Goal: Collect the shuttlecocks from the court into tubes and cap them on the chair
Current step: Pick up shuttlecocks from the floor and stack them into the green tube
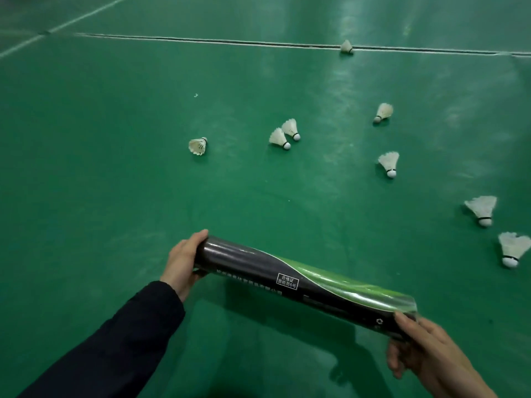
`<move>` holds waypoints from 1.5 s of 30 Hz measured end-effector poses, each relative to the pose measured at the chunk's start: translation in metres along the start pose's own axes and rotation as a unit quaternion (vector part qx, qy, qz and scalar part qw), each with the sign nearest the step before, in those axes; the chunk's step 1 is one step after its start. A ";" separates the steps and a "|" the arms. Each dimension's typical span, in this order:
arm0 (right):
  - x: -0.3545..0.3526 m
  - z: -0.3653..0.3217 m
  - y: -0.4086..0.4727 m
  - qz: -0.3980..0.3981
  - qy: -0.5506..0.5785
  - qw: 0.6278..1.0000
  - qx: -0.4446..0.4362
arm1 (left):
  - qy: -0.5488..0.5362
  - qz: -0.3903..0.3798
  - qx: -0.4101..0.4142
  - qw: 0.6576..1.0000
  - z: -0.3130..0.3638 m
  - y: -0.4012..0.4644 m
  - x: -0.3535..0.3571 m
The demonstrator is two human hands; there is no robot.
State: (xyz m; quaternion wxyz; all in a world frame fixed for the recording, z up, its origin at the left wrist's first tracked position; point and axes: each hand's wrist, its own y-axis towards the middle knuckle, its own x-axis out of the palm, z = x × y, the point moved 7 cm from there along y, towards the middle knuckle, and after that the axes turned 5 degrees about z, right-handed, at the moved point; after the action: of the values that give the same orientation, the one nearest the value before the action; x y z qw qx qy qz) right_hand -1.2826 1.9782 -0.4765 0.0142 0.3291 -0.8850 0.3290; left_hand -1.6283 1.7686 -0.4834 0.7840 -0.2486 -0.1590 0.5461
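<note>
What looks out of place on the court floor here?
Eight shuttlecocks lie scattered across the green floor, one on the far line. Both hands hold the tube by its ends; nothing looks damaged.

Both hands (184, 259) grip a tube (304, 285) above scattered shuttlecocks (280, 137).

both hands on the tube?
Yes, the left hand grips one end of the tube and the right hand the other.

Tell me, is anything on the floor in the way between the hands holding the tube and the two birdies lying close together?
Nothing visible is in the way. The left hand and right hand hold the tube at its ends, above bare green floor. Only open floor lies between the tube and the paired shuttlecocks.
</note>
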 end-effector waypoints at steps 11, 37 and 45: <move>0.036 0.016 0.006 -0.067 -0.080 0.993 0.064 | -0.009 -0.002 0.005 1.000 -0.007 0.023 -0.040; -0.004 0.051 0.035 0.005 -0.025 0.997 0.076 | -0.098 -0.047 -0.044 0.993 -0.033 0.014 -0.033; -0.008 0.036 0.042 0.086 -0.002 0.996 0.010 | -0.009 -0.055 0.055 0.997 -0.034 0.014 -0.023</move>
State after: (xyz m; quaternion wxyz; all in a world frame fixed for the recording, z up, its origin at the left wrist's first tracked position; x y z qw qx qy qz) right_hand -1.2943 1.9853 -0.5309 -0.0193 0.2521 -0.9067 0.3376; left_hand -1.6299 1.7441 -0.5186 0.8240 -0.1907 -0.1491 0.5122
